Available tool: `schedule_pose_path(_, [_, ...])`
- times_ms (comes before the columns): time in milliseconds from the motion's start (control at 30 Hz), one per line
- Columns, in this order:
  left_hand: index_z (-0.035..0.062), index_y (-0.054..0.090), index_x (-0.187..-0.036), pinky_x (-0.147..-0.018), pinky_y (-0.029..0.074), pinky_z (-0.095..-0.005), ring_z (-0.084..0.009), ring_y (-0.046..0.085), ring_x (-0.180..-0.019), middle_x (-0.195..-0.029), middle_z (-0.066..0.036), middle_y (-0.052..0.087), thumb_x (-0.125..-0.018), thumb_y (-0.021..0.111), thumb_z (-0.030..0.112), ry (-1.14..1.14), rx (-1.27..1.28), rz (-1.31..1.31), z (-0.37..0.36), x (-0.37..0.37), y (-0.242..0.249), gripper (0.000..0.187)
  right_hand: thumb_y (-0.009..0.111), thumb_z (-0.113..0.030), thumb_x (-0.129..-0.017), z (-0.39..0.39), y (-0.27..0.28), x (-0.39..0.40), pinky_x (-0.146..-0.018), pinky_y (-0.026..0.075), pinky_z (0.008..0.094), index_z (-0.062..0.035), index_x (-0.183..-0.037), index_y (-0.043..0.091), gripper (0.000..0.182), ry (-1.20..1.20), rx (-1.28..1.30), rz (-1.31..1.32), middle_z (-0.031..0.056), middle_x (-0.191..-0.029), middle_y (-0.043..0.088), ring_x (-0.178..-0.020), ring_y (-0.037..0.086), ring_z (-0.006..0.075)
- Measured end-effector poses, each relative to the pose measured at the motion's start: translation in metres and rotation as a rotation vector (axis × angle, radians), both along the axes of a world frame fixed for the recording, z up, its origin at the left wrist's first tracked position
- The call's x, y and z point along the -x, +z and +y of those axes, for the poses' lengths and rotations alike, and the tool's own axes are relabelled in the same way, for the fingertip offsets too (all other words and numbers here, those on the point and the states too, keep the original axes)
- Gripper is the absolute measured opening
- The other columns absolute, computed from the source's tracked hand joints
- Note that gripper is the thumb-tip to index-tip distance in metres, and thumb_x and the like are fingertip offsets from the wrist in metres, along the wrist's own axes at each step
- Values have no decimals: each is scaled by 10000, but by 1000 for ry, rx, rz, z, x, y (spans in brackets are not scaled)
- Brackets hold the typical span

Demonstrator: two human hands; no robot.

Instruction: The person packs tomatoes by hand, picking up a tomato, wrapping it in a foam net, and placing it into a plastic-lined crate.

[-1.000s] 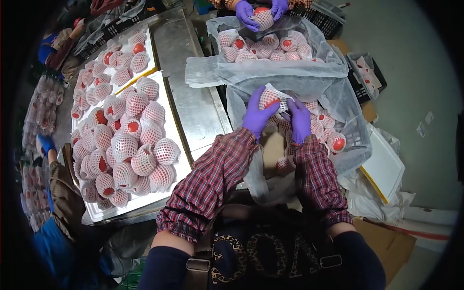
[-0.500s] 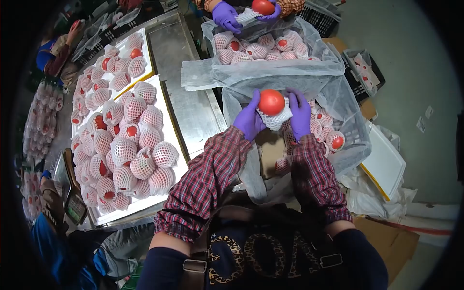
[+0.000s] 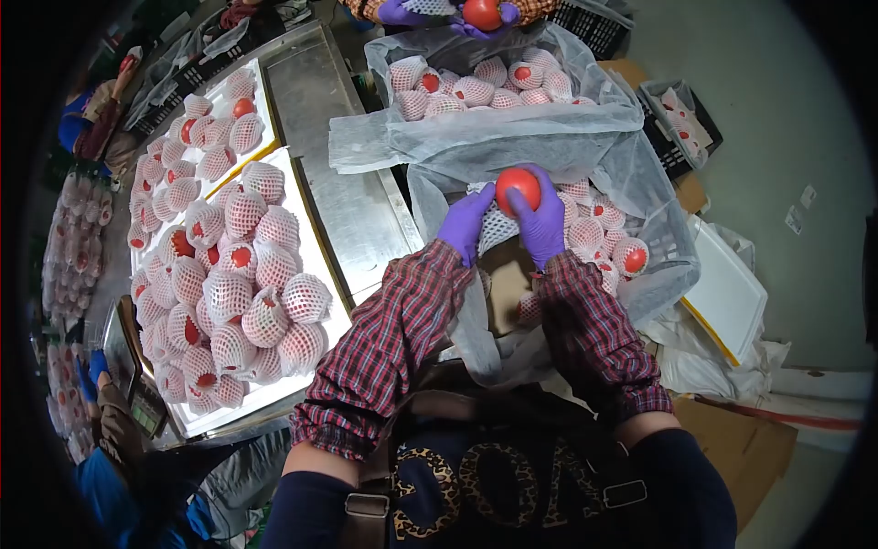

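A bare red tomato (image 3: 518, 191) is gripped by my right hand (image 3: 543, 221), which wears a purple glove, its thumb across the front of the fruit. My left hand (image 3: 466, 222), gloved the same way, holds a white foam net (image 3: 497, 227) at the tomato's left side. Both hands are above a crate lined with translucent sheeting (image 3: 649, 220). In this crate lie net-wrapped tomatoes (image 3: 585, 233) and a piece of brown cardboard (image 3: 508, 295).
White trays (image 3: 306, 215) of net-wrapped tomatoes stand on a metal table (image 3: 315, 101) at left. Beyond my crate, a co-worker's purple-gloved hands (image 3: 476, 29) hold another tomato over a second lined crate (image 3: 512, 137). A white foam lid (image 3: 729, 293) leans at right.
My right hand has moved from the net's right side onto the tomato. The net is now lower left, in my left hand. The co-worker's hands have shifted up and left in view.
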State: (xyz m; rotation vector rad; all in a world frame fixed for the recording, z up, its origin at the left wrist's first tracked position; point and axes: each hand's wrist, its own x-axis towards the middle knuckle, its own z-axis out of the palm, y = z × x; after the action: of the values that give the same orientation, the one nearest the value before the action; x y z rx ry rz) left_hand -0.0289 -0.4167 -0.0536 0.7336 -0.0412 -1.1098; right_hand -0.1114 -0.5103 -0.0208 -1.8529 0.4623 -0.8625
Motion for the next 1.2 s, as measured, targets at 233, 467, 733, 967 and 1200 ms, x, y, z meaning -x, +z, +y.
schedule_pose_path(233, [-5, 518, -1091, -769, 491, -282, -174, 604, -837, -974, -103, 606, -844, 546, 344, -40, -36, -141, 0, 1, 4, 428, 390, -268, -915, -7, -4, 2, -786, 433, 272, -8, -965, 584, 329, 61, -241, 31, 80, -932, 594, -859, 555, 159])
schedule_pose_path(467, [-12, 509, -1103, -747, 500, -286, -187, 612, -826, -970, -120, 607, -866, 510, 320, -102, 17, 129, 6, 2, 23, 408, 417, -287, -895, -17, 3, 5, -781, 443, 274, -33, -1137, 490, 359, 203, -61, 38, 89, -1058, 550, -971, 526, 167])
schedule_pose_path(733, [19, 444, -1183, -812, 456, -274, -153, 562, -921, -1106, -71, 543, -884, 474, 272, 194, -156, -277, -3, 2, 2, 392, 432, -451, -865, -32, -2, 8, -531, 459, 236, -34, -1072, 516, 473, 59, -828, 13, 96, -868, 584, -674, 577, 140])
schedule_pose_path(967, [-5, 395, -1198, -826, 487, -325, -224, 569, -952, -1123, -154, 508, -838, 562, 212, -94, 279, 3, 7, 0, 25, 452, 468, -350, -883, -23, -6, 9, -452, 424, 211, -27, -962, 576, 349, 60, -428, 322, 46, -683, 592, -560, 546, 76])
schedule_pose_path(1200, [-25, 392, -1188, -838, 492, -357, -256, 561, -984, -1104, -171, 521, -874, 506, 233, 14, 214, 61, 2, -1, 17, 422, 590, -180, -807, -6, -2, -3, -730, 466, 251, -26, -1109, 498, 352, 55, -53, -62, 94, -974, 567, -840, 566, 156])
